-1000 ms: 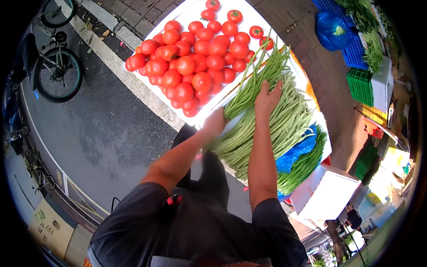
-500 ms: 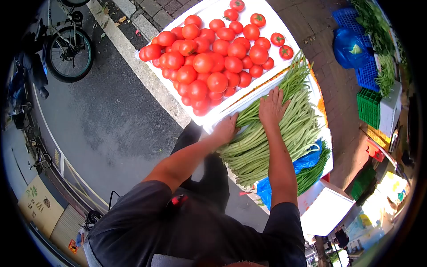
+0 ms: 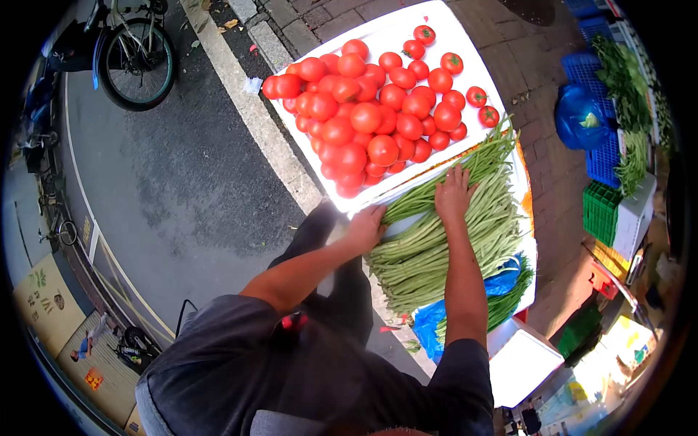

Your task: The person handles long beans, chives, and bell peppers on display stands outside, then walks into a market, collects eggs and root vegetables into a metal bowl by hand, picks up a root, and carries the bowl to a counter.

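Head view: long beans [image 3: 436, 251] lie piled under right hand [image 3: 453, 198], its grip laid flat, fingers apart; left hand [image 3: 367, 229] touches beans' left end, can't tell if its grip is clamped on any; tomatoes [image 3: 366, 117] on white tray [image 3: 476, 67] just beside beans; blue bag [image 3: 429, 327] against beans' opposite side.

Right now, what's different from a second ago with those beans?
The dark beans moved down, away from the tomatoes, and now lie along the tray's edge beside the pale beans. The right hand let go of them and lies flat on top. The left hand is still by their near end. The tomatoes stayed put.
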Demonstrator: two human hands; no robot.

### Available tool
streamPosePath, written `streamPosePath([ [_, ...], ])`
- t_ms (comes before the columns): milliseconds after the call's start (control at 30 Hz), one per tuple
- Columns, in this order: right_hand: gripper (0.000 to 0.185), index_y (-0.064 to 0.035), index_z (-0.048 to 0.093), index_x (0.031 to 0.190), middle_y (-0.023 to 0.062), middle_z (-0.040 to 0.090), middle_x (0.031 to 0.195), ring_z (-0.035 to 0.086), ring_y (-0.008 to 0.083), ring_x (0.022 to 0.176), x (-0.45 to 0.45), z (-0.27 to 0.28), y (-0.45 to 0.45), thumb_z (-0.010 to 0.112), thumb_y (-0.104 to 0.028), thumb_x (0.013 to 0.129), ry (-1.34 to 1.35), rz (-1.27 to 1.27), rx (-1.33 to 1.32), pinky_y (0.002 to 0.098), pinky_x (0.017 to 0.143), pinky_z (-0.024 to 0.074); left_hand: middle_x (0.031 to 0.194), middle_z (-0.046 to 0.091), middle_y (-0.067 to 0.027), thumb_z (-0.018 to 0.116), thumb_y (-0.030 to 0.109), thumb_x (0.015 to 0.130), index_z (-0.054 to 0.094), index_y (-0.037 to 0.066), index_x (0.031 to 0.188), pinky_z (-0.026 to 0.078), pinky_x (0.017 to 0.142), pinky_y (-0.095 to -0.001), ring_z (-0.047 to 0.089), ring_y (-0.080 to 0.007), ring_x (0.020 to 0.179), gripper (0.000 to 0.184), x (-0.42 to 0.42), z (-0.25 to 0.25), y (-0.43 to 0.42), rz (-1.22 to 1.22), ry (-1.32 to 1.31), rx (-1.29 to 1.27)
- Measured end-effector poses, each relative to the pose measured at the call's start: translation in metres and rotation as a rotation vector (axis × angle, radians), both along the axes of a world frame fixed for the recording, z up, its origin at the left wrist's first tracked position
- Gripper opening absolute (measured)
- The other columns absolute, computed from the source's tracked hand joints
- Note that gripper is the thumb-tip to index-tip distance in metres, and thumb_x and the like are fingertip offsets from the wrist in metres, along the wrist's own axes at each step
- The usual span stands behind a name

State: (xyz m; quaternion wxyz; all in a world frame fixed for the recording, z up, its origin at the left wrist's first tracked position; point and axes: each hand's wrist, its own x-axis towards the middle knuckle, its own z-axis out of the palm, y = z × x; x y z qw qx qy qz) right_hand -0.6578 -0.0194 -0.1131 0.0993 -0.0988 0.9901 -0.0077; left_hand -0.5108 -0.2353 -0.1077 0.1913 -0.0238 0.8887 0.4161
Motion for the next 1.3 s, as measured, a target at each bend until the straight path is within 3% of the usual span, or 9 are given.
streamPosePath([
  [200,0.045,0.0016,0.060,0.120,0.0188,0.061,0.123,0.053,0.0410,0.118,-0.047,0.058,-0.082,0.062,-0.031,0.089,-0.031,-0.167,-0.594,0.0587,0.108,0.0315,0.097,0.063,-0.0192,0.064,0.021,0.084,0.061,0.002,0.111,0.049,0.083,-0.0476,0.061,-0.0392,0.094,0.033,0.004,0.017,-0.043,0.014,-0.115,-0.013],
  [333,0.042,0.0001,0.063,0.117,0.0215,0.062,0.119,0.058,0.0383,0.110,-0.088,0.082,-0.196,0.064,-0.030,0.088,0.032,-0.017,-0.786,0.0539,0.106,0.0361,0.098,0.065,-0.0193,0.062,0.024,0.086,0.063,0.003,0.108,0.049,0.083,-0.0471,0.062,-0.0391,0.094,0.030,0.011,0.026,-0.078,0.175,-0.101,0.010],
  [467,0.050,-0.0008,0.060,0.122,0.0207,0.061,0.117,0.057,0.0390,0.110,-0.115,0.077,-0.273,0.067,-0.034,0.085,0.037,0.131,-0.462,0.0513,0.102,0.0400,0.103,0.066,-0.0179,0.059,0.025,0.089,0.064,0.011,0.111,0.049,0.084,-0.0467,0.062,-0.0381,0.096,0.027,0.027,0.018,-0.135,0.224,-0.177,0.032],
  [500,0.052,-0.0007,0.059,0.123,0.0205,0.061,0.117,0.057,0.0390,0.110,-0.117,0.077,-0.283,0.068,-0.035,0.085,0.012,0.143,-0.332,0.0502,0.100,0.0412,0.097,0.068,-0.0183,0.064,0.028,0.088,0.065,0.004,0.109,0.052,0.080,-0.0436,0.065,-0.0370,0.091,0.032,0.033,0.020,-0.148,0.314,-0.110,-0.010],
  [600,0.058,-0.0001,0.057,0.124,0.0208,0.060,0.117,0.057,0.0383,0.110,-0.123,0.063,-0.283,0.073,-0.035,0.081,-0.108,0.124,-0.370,0.0458,0.096,0.0453,0.104,0.067,-0.0192,0.060,0.028,0.090,0.064,0.011,0.116,0.051,0.085,-0.0454,0.064,-0.0376,0.098,0.031,0.053,0.012,-0.188,0.412,-0.276,-0.058],
  [767,0.052,0.0014,0.053,0.122,0.0244,0.057,0.118,0.052,0.0425,0.114,-0.116,0.064,-0.284,0.074,-0.021,0.080,0.071,0.096,-0.765,0.0477,0.097,0.0441,0.102,0.069,-0.0191,0.060,0.033,0.090,0.063,0.005,0.116,0.050,0.087,-0.0455,0.065,-0.0359,0.098,0.038,0.074,-0.017,-0.224,0.483,-0.343,-0.097],
  [900,0.049,0.0038,0.052,0.120,0.0245,0.058,0.117,0.054,0.0395,0.113,-0.127,0.051,-0.296,0.071,-0.020,0.083,0.058,0.099,-0.775,0.0508,0.101,0.0404,0.103,0.069,-0.0185,0.060,0.034,0.090,0.062,0.005,0.117,0.050,0.089,-0.0443,0.065,-0.0358,0.100,0.040,0.063,-0.020,-0.224,0.488,-0.370,-0.063],
  [1033,0.052,0.0029,0.054,0.122,0.0225,0.065,0.105,0.059,0.0408,0.104,-0.146,0.053,-0.293,0.069,-0.028,0.084,0.043,0.144,-0.505,0.0578,0.101,0.0365,0.103,0.069,-0.0178,0.060,0.035,0.090,0.062,0.005,0.118,0.050,0.089,-0.0443,0.065,-0.0360,0.101,0.041,0.052,-0.020,-0.216,0.471,-0.388,-0.037],
  [1300,0.049,0.0011,0.057,0.117,0.0232,0.059,0.111,0.054,0.0396,0.106,-0.105,0.052,-0.266,0.073,-0.025,0.079,0.107,0.124,-0.590,0.0488,0.096,0.0408,0.100,0.069,-0.0209,0.061,0.036,0.090,0.062,0.002,0.118,0.051,0.086,-0.0443,0.066,-0.0367,0.097,0.044,0.047,-0.025,-0.216,0.423,-0.372,-0.003],
])
